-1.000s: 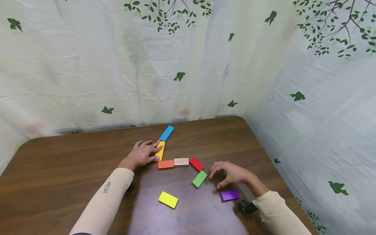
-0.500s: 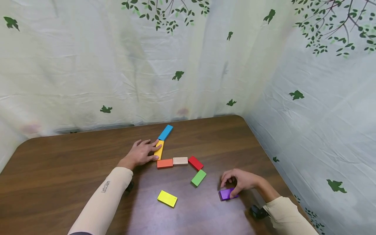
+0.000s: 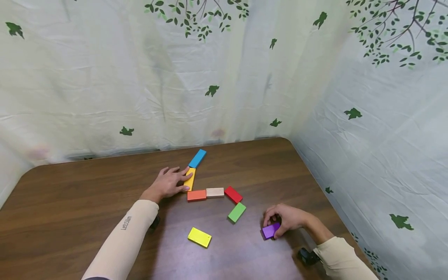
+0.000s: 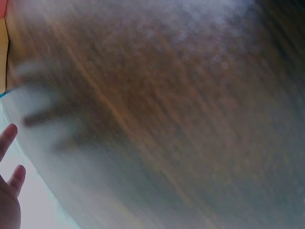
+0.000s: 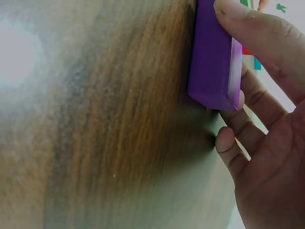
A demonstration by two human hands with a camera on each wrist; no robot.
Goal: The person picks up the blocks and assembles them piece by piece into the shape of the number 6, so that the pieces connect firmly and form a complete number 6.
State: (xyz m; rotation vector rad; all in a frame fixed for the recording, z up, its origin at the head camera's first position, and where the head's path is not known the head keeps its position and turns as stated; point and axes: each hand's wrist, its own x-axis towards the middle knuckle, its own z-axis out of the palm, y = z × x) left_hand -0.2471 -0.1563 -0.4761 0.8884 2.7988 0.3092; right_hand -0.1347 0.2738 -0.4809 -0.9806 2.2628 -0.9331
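Note:
My right hand (image 3: 290, 217) pinches a purple block (image 3: 269, 231) between thumb and fingers at the table's right side. In the right wrist view the thumb lies on one face of the purple block (image 5: 212, 62), with fingers on the far side. My left hand (image 3: 167, 182) has its fingers spread and rests its tips on an orange-yellow block (image 3: 189, 179). That block touches a blue block (image 3: 197, 158) at its far end and an orange block (image 3: 196, 195) at its near end. In the left wrist view only two fingers (image 4: 16, 176) and a block's edge show.
A beige block (image 3: 215, 192), a red block (image 3: 233, 194) and a green block (image 3: 237, 212) continue the line rightward. A yellow block (image 3: 199, 237) lies apart nearer the front. The brown wooden table (image 3: 105, 179) ends at a patterned white curtain (image 3: 105, 77).
My right hand has moved right and toward the front from beside the green block and taken hold of the purple block, turning it slightly. My left hand has stayed in place.

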